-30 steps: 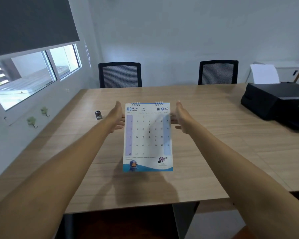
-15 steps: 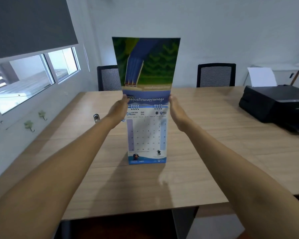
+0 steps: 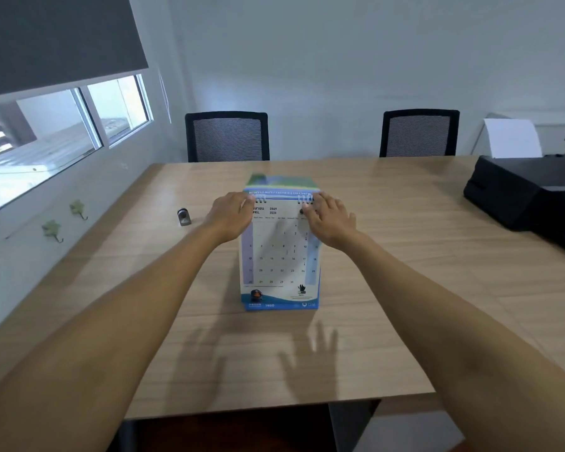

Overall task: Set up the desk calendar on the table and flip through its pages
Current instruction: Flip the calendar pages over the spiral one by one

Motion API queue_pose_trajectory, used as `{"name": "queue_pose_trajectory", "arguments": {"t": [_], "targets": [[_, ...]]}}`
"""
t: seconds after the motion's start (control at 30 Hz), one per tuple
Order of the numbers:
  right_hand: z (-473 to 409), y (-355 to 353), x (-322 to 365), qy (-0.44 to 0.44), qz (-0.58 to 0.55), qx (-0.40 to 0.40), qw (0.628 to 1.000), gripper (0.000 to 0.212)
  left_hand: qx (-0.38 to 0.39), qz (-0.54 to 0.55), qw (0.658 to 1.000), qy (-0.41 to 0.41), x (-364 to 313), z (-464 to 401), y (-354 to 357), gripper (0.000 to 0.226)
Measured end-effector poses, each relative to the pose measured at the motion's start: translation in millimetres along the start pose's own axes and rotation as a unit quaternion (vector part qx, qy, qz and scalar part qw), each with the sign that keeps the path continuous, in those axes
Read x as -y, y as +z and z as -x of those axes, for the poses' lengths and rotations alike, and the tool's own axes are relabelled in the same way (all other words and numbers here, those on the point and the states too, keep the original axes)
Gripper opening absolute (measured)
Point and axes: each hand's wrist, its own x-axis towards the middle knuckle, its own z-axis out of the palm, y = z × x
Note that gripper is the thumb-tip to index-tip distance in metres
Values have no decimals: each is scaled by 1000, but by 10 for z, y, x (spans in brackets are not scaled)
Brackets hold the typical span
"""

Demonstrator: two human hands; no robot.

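The desk calendar (image 3: 279, 256) stands upright on the wooden table (image 3: 405, 288), with its April page facing me. A colourful page, blurred, lies folded over the spiral binding to the back. My left hand (image 3: 230, 216) touches the top left corner at the binding with its fingertips. Over the top right corner rests my right hand (image 3: 330, 220), fingers spread. Neither hand closes around the calendar.
A small dark and silver object (image 3: 184, 217) sits on the table left of the calendar. A black printer (image 3: 529, 194) with a white sheet (image 3: 512, 138) stands at the right. Two black mesh chairs (image 3: 227, 137) (image 3: 419, 133) face the far edge.
The March page was lifted up and turned over the binding to the back, so April now shows. The calendar came down onto the table. Both hands moved to its top edge.
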Motion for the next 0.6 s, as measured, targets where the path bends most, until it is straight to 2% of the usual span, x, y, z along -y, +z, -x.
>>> {"name": "queue_pose_trajectory", "arguments": {"t": [0.13, 0.2, 0.27, 0.37, 0.47, 0.6], "targets": [[-36, 49, -22, -7, -48, -15, 999, 64, 14, 66, 998, -19, 1, -9, 25, 58], [-24, 93, -17, 8, -155, -39, 987, 66, -9, 115, 992, -47, -24, 50, 53, 51], [-21, 141, -7, 75, -292, -40, 953, 64, -6, 181, 980, -87, -10, 127, 120, 43], [13, 182, 7, 180, -428, 37, 885, 68, 65, 306, 937, -157, 52, 223, 211, 57], [66, 194, 5, 191, -459, 58, 866, 72, 73, 368, 911, -169, 59, 261, 215, 59], [161, 116, 56, 192, -454, 58, 868, 71, 84, 377, 908, -165, -71, 341, 152, 60]]}}
